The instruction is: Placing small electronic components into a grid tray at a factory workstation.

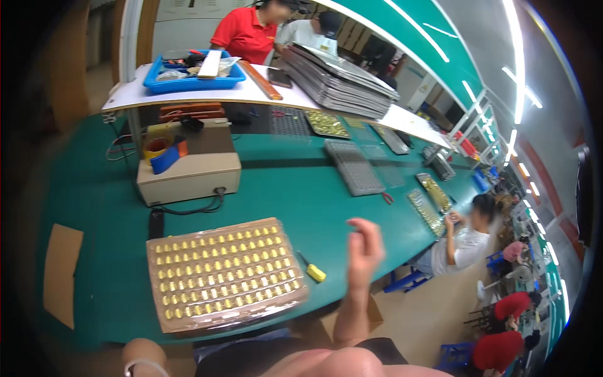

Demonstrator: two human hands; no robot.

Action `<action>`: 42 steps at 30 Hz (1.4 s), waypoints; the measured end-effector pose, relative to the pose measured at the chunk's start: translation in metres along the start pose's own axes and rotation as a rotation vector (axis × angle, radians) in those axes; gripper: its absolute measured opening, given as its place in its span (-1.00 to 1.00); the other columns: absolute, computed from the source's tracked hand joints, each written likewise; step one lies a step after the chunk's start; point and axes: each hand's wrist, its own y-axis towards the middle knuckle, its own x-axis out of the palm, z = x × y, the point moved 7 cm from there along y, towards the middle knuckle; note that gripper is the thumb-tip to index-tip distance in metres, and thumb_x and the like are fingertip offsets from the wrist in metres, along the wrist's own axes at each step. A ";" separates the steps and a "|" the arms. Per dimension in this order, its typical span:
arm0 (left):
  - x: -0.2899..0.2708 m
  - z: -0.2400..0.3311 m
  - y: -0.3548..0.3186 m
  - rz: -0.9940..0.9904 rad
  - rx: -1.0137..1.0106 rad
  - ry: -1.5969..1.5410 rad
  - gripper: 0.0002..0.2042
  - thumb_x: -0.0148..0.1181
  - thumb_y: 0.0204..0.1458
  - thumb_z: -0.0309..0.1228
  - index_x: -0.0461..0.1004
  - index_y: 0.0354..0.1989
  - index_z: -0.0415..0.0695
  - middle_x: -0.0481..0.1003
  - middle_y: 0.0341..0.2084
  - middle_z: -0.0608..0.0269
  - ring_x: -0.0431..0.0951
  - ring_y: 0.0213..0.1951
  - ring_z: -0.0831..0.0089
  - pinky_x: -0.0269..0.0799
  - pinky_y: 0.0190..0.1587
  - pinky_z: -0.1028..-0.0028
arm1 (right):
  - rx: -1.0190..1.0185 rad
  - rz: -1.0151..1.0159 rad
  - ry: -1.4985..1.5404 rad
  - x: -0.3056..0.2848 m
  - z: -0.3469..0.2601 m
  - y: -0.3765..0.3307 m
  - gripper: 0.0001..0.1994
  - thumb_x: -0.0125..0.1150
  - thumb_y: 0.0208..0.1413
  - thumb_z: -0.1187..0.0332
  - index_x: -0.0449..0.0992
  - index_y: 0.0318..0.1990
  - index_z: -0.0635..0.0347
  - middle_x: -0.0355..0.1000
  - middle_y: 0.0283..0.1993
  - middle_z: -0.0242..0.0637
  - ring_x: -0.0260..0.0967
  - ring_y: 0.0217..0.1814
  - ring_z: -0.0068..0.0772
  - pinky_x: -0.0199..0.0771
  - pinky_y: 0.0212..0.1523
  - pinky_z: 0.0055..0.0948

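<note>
My right hand (pixel 365 248) is raised at the front edge of the green table, fingers loosely apart and slightly bent, with nothing seen in it. Close by on its left lies a small tool with a yellow handle and thin dark shaft (pixel 316 273). A shallow tray (pixel 154 308) of brownish, shiny plastic holds many small yellow pieces (pixel 220 276) in rows. Low at the front left, below the tray's corner, is my left hand (pixel 144 350), with a pale band at the wrist; its fingers cannot be made out.
A beige box-shaped device (pixel 188 179) with tape and a black cable stands behind the tray. Brown cardboard (pixel 63 276) lies at left. The shelf (pixel 125 97) carries a blue bin (pixel 195 83) and stacked trays (pixel 333 81). A seated person (pixel 468 242) works at right.
</note>
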 end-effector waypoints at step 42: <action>0.069 -0.043 -0.067 0.290 -1.745 -0.785 -0.72 0.40 0.22 -0.26 0.48 0.03 0.16 0.37 -0.06 0.14 0.40 -0.18 0.23 0.42 -0.18 0.53 | -0.923 -0.171 1.341 -0.003 -0.161 -0.037 -0.47 -0.03 0.48 0.29 0.20 0.55 0.03 -0.03 0.69 -0.39 -0.17 0.71 -0.35 0.05 0.51 -0.07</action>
